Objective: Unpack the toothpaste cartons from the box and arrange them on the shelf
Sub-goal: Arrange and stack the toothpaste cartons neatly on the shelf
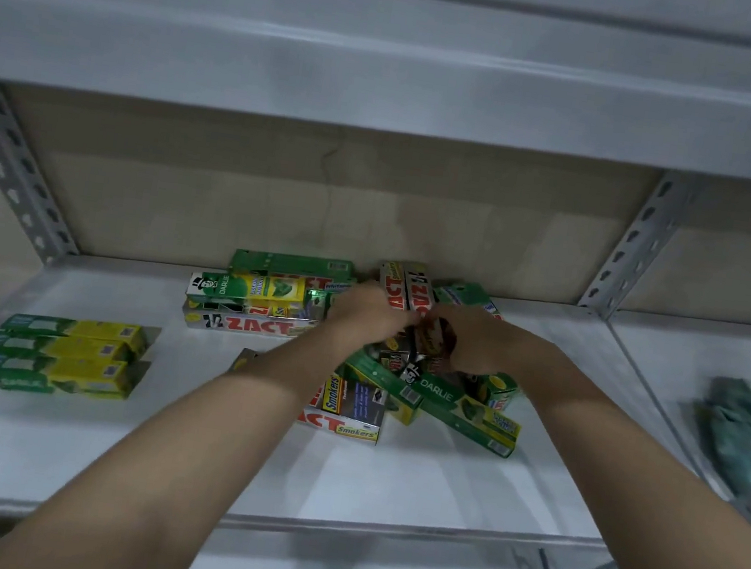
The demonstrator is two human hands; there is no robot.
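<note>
Cartons lie in a loose heap on the white shelf, some flat, some tilted across one another, which suggests they were tipped out together and await sorting. Both hands reach into the middle of that heap. The left hand has its fingers curled over the top of a silver-and-red carton that stands up at the back, and the right hand curls round a dark carton just beside it; blur hides exactly where each grip ends, but neither is flat or idle. Well to the left of the left hand, a tidy row of green-and-yellow cartons lies side by side, probably the pattern the rest are meant to follow. Nearer, just left of that hand, a small stack sits squared up. Far right of the right hand, on the next bay, lies a green cloth. No box shows.
</note>
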